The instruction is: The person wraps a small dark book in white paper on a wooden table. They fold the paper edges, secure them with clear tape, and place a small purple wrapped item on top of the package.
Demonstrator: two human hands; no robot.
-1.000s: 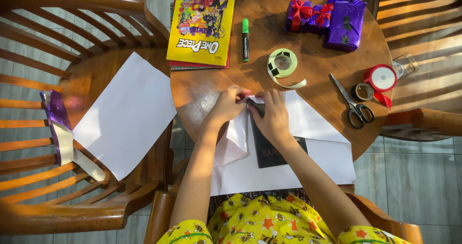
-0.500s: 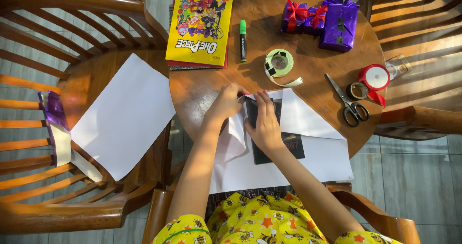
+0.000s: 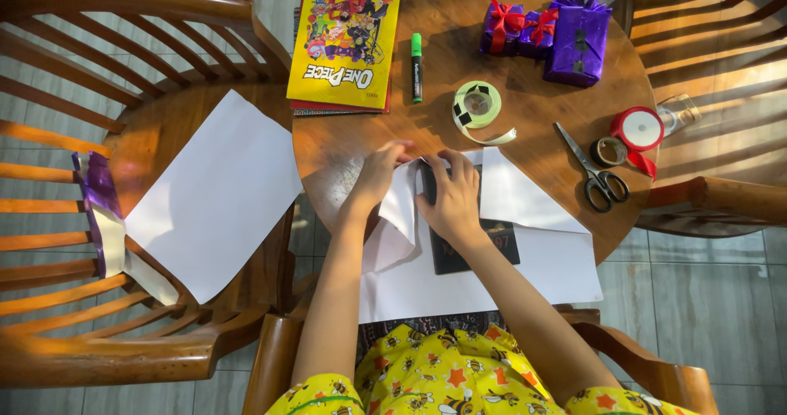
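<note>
A dark book point(image 3: 479, 249) lies on a large white sheet of paper point(image 3: 525, 267) at the near edge of the round wooden table point(image 3: 525, 95). My right hand point(image 3: 452, 199) presses flat on the book's upper part. My left hand point(image 3: 379, 173) pinches the left flap of the white paper point(image 3: 400, 218) and folds it against the book's left edge. A right flap of the paper point(image 3: 516, 195) is folded in over the book's right side.
Further back lie a yellow comic book point(image 3: 344, 40), a green marker point(image 3: 416, 64), a tape roll point(image 3: 479, 108), scissors point(image 3: 592, 169), a red ribbon spool point(image 3: 638, 132), a small tape ring point(image 3: 609, 151) and purple wrapped gifts point(image 3: 557, 31). Another white sheet point(image 3: 215, 198) rests on the left chair, purple wrap point(image 3: 100, 210) beside it.
Both hands stayed at the book's top left; my right hand slid slightly down and flattened on the cover, while my left pulled the paper flap closer over the book's edge.
</note>
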